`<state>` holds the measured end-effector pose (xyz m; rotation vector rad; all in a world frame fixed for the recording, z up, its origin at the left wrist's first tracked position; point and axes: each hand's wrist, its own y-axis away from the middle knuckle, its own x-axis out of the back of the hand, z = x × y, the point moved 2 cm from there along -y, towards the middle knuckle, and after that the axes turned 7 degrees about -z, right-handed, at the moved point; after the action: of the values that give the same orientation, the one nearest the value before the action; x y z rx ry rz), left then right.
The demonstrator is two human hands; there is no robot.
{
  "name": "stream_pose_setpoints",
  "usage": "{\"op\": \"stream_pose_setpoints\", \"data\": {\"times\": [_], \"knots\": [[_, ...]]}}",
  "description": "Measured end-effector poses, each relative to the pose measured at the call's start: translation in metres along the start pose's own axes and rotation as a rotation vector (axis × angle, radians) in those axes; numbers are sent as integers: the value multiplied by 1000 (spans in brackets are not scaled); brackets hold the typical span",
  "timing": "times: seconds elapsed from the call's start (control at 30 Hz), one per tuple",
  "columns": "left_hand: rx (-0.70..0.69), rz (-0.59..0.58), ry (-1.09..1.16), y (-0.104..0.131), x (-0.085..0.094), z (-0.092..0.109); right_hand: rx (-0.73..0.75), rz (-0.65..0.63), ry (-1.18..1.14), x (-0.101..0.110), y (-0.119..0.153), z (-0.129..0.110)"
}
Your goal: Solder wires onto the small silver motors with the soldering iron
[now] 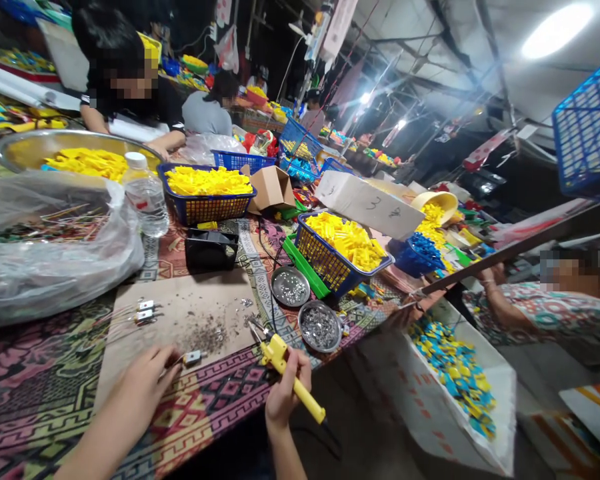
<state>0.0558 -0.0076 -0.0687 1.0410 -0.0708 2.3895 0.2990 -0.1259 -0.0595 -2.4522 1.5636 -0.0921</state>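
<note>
My left hand (153, 377) rests at the cardboard sheet's near edge, its fingertips closed at a small white part with a metal end (192, 359). In my right hand (289, 387) is a yellow soldering iron (277, 351), its tip pointing up and left over the right edge of the cardboard (165, 287). Two more white parts with thin wires (145, 305) lie on the cardboard, left of scattered dark bits (207, 337). Right of the iron's tip stand two round metal dishes (290, 287) (320, 327) of small shiny pieces.
Blue baskets of yellow parts (207, 210) (333, 267), a black box (211, 250), a water bottle (147, 200) and a plastic bag of wires (55, 280) surround the cardboard. Beyond the table's right edge is a white box (430, 407). People sit across and at right.
</note>
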Motion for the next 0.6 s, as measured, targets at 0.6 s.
{"op": "stream_pose_setpoints", "data": {"times": [0.6], "knots": [[36, -68, 8, 2, 18, 14, -25, 12, 14, 1, -1, 4]]}}
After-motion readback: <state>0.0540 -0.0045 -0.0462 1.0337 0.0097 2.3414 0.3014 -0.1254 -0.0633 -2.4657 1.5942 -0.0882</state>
